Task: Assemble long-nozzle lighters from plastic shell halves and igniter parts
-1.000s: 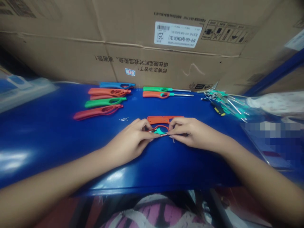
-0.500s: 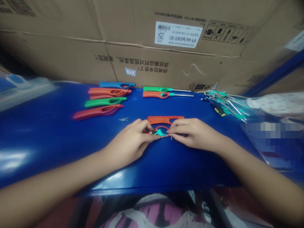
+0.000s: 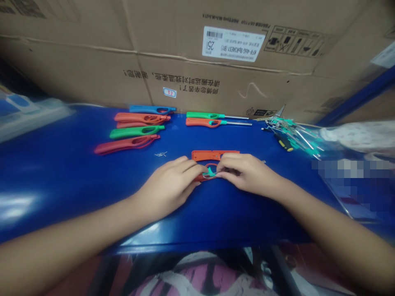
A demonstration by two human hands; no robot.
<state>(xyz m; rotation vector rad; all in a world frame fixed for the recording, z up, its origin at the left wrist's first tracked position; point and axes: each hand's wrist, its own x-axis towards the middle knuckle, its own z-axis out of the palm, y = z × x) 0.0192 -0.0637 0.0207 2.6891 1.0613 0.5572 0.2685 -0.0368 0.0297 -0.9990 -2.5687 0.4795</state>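
Note:
Near the front of the blue table, my left hand [image 3: 173,181] is closed around an orange lighter casing half [image 3: 200,178]. A turquoise trigger [image 3: 210,172] with thin wire lies within this half, part of a lighter insert. My right hand [image 3: 247,169] pinches the insert just right of the trigger; its fingers hide most of what they hold. A small pale tip [image 3: 263,161] shows beyond the right hand's knuckles. Just behind both hands lies another orange casing half [image 3: 204,155], its right end partly covered by my right hand.
Several coloured lighter casings [image 3: 132,131] lie at the left. A green lighter [image 3: 203,115] and an orange lighter [image 3: 200,122] lie behind. Small metal pins [image 3: 161,154] are left of my hands. Lighter inserts [image 3: 304,135] and a screwdriver [image 3: 284,143] are at right. A cardboard box [image 3: 101,70] stands behind.
My left fingers have moved forward over the casing half and towards the trigger. The casing half has tilted, and a pale tip now shows past my right hand.

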